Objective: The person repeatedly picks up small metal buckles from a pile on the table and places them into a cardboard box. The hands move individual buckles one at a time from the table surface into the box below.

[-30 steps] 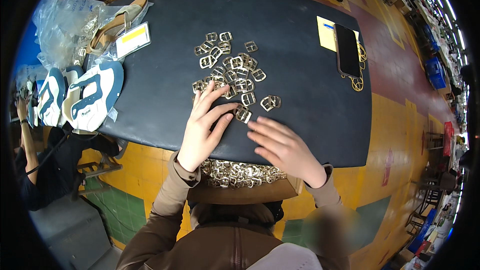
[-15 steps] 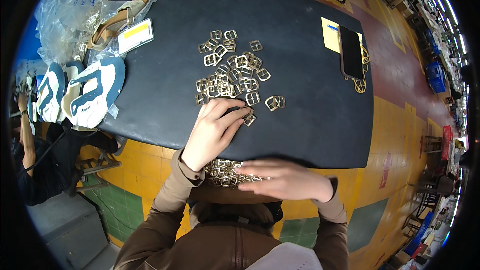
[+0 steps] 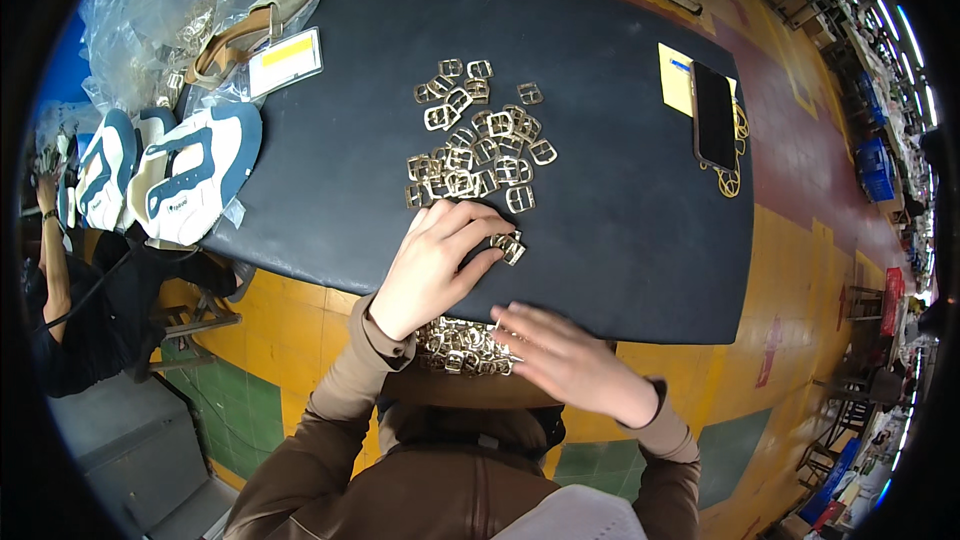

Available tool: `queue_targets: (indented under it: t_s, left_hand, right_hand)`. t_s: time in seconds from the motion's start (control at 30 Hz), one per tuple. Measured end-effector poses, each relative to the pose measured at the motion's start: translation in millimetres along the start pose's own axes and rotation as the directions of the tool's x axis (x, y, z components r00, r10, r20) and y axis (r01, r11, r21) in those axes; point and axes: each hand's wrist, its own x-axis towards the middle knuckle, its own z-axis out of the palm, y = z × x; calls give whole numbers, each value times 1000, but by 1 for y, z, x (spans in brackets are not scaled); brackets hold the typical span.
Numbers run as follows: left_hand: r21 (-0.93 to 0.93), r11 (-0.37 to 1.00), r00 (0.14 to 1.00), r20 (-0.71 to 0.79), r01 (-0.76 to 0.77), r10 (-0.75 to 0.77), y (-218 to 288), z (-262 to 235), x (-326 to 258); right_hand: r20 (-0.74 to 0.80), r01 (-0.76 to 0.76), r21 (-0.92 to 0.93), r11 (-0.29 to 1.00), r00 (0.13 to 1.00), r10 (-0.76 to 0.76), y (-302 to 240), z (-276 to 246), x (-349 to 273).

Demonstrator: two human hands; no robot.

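Note:
My left hand (image 3: 440, 258) rests on the dark tabletop, fingers curled, thumb and fingertips closed on a couple of metal buckles (image 3: 509, 248). Just beyond the fingers lies a loose heap of silvery-gold buckles (image 3: 487, 152), some overlapping. My right hand (image 3: 575, 358) is over the table's near edge, its fingers stretched toward the left hand. A small glint shows by its fingertips, too unclear to name. Beneath and beside it, more buckles (image 3: 462, 348) fill a drawer or tray under the edge, partly hidden by my hands.
White-and-blue shoe uppers (image 3: 195, 175), a tan sandal (image 3: 235, 45), a card in a clear sleeve (image 3: 286, 63) and plastic bags (image 3: 140, 25) occupy the left side. A phone (image 3: 714, 118) lies on yellow paper (image 3: 676, 80) at the right. Another person's arm (image 3: 55, 260) shows far left.
My right hand has risen from the lower buckles toward the table edge. The pair of buckles lying apart right of the heap is gone from its spot. The whole view has shifted slightly.

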Motion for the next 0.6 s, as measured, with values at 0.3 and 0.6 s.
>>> queue_targets:
  t_s: [0.3,0.6]
  left_hand:
    - [-140,988,953,-284,69,-107,-6,-5,-4]
    - [277,955,994,-68,103,-87,-14,-13,-9]
  right_hand:
    - [-223,-106,-63,992,971,90,26,-13,42]
    - [198,170,141,975,960,-196,1,11,19]
